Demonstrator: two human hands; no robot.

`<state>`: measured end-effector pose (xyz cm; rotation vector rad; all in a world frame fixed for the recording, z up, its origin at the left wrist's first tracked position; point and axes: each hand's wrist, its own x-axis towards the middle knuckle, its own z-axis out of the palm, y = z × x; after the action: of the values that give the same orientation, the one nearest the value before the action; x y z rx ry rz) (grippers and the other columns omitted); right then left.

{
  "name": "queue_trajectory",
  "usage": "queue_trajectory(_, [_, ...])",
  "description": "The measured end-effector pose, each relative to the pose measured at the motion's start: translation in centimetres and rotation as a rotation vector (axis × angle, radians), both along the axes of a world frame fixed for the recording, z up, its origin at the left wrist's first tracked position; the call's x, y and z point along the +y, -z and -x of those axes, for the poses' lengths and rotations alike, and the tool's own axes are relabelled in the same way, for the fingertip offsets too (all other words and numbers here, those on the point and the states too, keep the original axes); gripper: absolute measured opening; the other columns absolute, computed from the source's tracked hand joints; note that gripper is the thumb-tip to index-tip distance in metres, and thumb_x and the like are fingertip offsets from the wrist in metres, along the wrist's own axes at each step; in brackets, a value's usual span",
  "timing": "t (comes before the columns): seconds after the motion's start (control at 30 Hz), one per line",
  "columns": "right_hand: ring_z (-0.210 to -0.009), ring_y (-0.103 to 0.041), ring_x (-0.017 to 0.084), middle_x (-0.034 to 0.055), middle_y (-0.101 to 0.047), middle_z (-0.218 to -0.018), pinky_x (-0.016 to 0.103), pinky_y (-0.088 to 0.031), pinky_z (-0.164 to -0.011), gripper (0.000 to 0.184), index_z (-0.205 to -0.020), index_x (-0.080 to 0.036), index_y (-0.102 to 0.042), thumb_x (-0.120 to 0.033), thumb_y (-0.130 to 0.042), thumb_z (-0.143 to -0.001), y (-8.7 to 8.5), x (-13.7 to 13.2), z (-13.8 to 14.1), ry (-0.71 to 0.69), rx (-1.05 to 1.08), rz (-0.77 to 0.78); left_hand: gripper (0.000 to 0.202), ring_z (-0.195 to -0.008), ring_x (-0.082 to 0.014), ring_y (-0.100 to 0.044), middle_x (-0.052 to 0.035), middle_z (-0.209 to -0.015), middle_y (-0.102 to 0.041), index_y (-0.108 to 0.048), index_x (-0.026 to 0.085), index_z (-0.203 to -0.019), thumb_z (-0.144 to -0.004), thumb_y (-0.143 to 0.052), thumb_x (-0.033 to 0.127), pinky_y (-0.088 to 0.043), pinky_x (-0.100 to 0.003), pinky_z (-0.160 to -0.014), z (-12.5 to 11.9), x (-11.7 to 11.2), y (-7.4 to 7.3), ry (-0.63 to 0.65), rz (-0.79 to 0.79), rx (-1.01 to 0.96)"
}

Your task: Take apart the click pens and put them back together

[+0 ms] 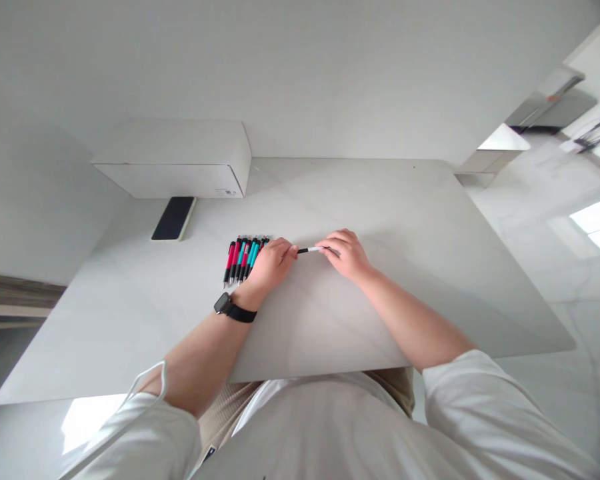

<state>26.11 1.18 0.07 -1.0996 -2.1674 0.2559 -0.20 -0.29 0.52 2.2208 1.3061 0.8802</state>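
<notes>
A slim black-and-white pen (309, 250) spans the gap between my two hands, just above or on the tabletop; I cannot tell which. My left hand (276, 260) is closed on its black end, and my right hand (346, 253) pinches the white end. The fingers cover both tips of the pen. Close by my left hand, several red, teal and black click pens (243, 259) lie side by side in a row. My left hand and forearm hide the row's right part.
A long white box (175, 179) stands against the wall at the back left. In front of it lies a dark-screened phone (174, 219). The pale table (430, 220) has its near edge at my body. A black watch (235, 309) is on my left wrist.
</notes>
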Motion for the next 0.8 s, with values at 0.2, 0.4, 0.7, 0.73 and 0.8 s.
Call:
queue_trajectory(0.2, [-0.103, -0.064, 0.025, 0.0055, -0.076, -0.106, 0.042, -0.046, -0.100, 0.018, -0.112, -0.031, -0.080, -0.032, -0.066, -0.102, 0.08, 0.11, -0.11, 0.011, 0.017, -0.007, 0.018, -0.094, -0.0223, -0.062, -0.0075, -0.105, -0.067, -0.066, 0.022, -0.109, -0.102, -0.059, 0.037, -0.050, -0.036, -0.088, -0.04, -0.21, -0.18, -0.048, -0.021, -0.006])
queue_trajectory(0.4, [-0.103, -0.065, 0.025, 0.0061, -0.076, -0.106, 0.042, -0.046, -0.100, 0.018, -0.111, -0.031, -0.081, -0.034, -0.065, -0.102, -0.07, 0.10, -0.16, 0.000, 0.027, 0.006, 0.035, -0.093, -0.0232, -0.064, -0.0081, -0.093, -0.068, -0.068, 0.020, -0.091, -0.110, -0.043, 0.036, -0.049, -0.038, -0.092, -0.01, 0.10, 0.15, 0.024, -0.038, 0.024])
queue_trajectory(0.7, [-0.091, -0.070, 0.023, 0.0042, -0.081, -0.099, 0.040, -0.049, -0.096, 0.020, -0.106, -0.031, -0.082, -0.042, -0.068, -0.099, -0.18, 0.14, 0.02, -0.031, 0.122, 0.178, 0.017, -0.102, -0.0245, -0.065, -0.0081, -0.105, -0.072, -0.071, 0.020, -0.101, -0.103, -0.060, 0.033, -0.048, -0.041, -0.098, 0.13, 0.13, -0.29, -0.021, -0.113, 0.008])
queue_trajectory(0.73, [-0.091, -0.070, 0.023, 0.0039, -0.081, -0.100, 0.040, -0.049, -0.095, 0.019, -0.105, -0.031, -0.083, -0.043, -0.070, -0.097, -0.20, 0.11, -0.03, -0.026, 0.153, 0.207, 0.016, -0.102, -0.0245, -0.065, -0.0079, -0.106, -0.072, -0.071, 0.021, -0.101, -0.103, -0.061, 0.032, -0.048, -0.041, -0.098, 0.16, 0.12, -0.32, -0.028, -0.113, 0.007])
queue_trajectory(0.8, [-0.093, -0.071, 0.023, 0.0033, -0.080, -0.101, 0.038, -0.050, -0.093, 0.019, -0.104, -0.030, -0.082, -0.044, -0.076, -0.091, -0.17, 0.17, -0.19, -0.004, 0.255, 0.297, 0.014, -0.100, -0.0244, -0.065, -0.0076, -0.104, -0.072, -0.071, 0.021, -0.101, -0.102, -0.062, 0.032, -0.049, -0.040, -0.096, 0.20, 0.09, -0.38, -0.063, -0.112, 0.001])
